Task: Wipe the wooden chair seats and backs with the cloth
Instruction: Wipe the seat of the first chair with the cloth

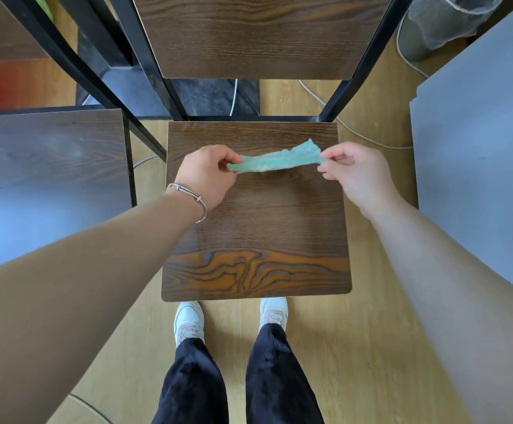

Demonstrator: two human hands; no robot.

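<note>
Spanning the chair seat [256, 240] near its back edge, green cloth [275, 160], long axis side to side, left grip [207, 175] pinching one end, right grip [357, 174] the other.

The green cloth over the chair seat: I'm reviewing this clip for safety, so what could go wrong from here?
The crumpled green cloth is only pinched at its ends by the left hand and right hand, so it might slip and drop. The silver metal bracelet on the left wrist could scrape the dark wooden chair seat while wiping. The white cable on the floor by the chair's rear leg could snag a foot.
</note>
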